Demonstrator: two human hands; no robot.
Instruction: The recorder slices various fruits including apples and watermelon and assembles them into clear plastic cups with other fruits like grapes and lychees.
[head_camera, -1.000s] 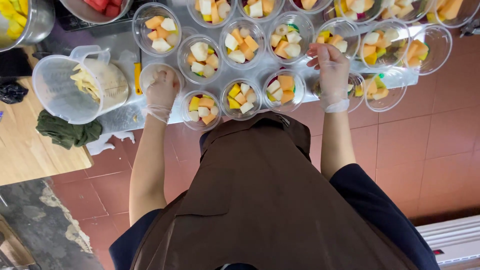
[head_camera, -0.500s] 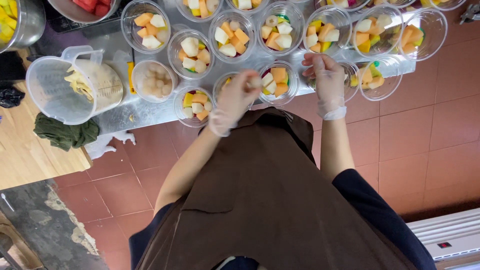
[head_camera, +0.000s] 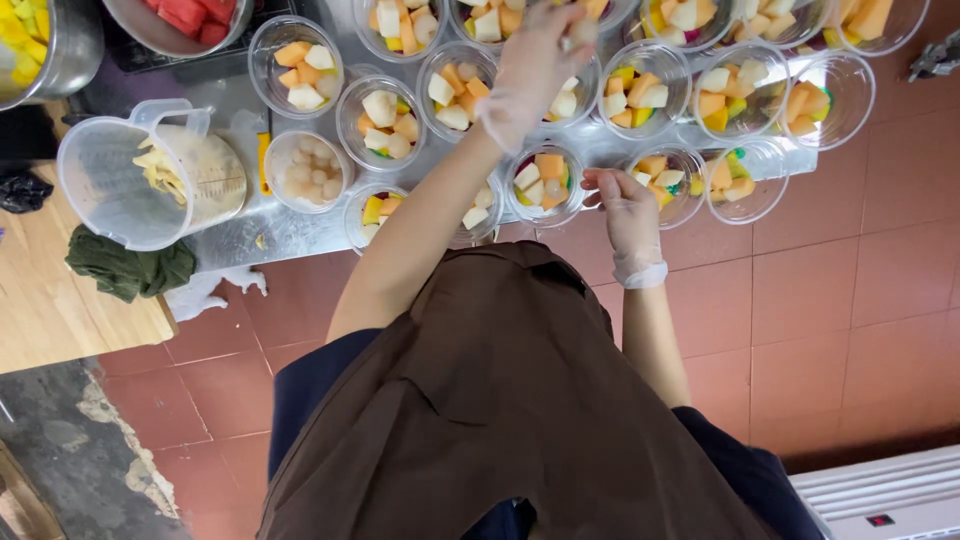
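Near the top centre of the frame, my left hand (head_camera: 540, 60) pinches a pale fruit piece (head_camera: 578, 32) over the fruit cups (head_camera: 545, 180), while my right hand (head_camera: 625, 200), fingers loosely curled, steadies one cup's rim.

The gloved left hand (head_camera: 540, 65) reaches toward twelve o'clock over clear fruit cups (head_camera: 460, 90), pinching a pale piece. The gloved right hand (head_camera: 625, 205) rests between two front cups. At ten o'clock stands a measuring jug (head_camera: 150, 175).
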